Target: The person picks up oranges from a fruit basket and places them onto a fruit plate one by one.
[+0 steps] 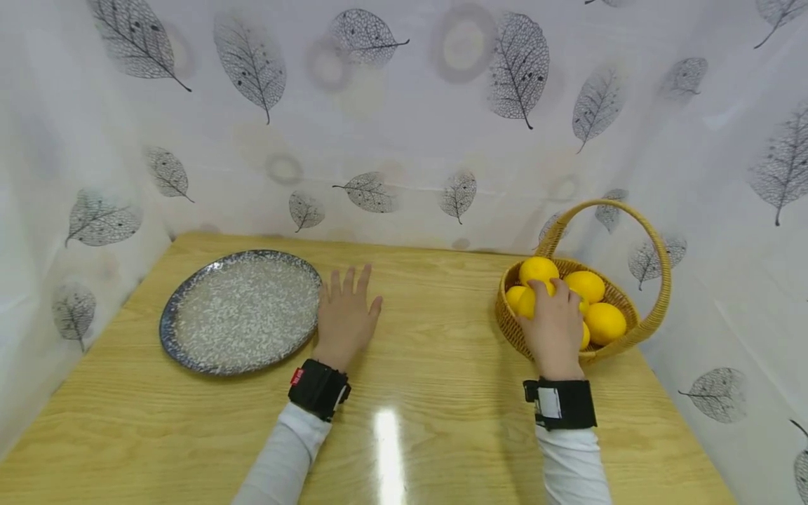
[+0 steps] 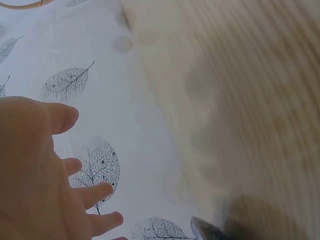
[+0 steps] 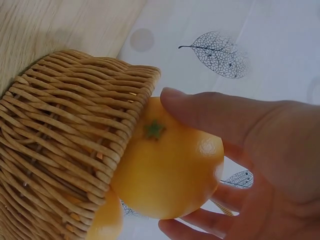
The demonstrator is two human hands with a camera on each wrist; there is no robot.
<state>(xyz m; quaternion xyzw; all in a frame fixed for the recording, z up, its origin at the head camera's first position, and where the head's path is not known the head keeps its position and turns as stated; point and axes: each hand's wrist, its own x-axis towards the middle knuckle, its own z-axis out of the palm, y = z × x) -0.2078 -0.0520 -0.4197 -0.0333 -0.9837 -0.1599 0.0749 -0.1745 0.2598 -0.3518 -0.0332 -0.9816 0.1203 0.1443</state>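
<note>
Gripping an orange [image 3: 167,172] at the wicker basket [image 1: 514,330] rim, the right hand [image 1: 555,326] curls thumb and fingers around it; a loose hold could drop it back. Roundish, with no clear long axis, its stem faces the basket wall (probably sideways). The left hand [image 1: 344,315] lies flat, fingers spread, beside the speckled plate [image 1: 183,337].

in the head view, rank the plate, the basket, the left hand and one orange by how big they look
1. basket, handle included; the plate looks about as big, so I won't split them
2. left hand
3. orange
</note>
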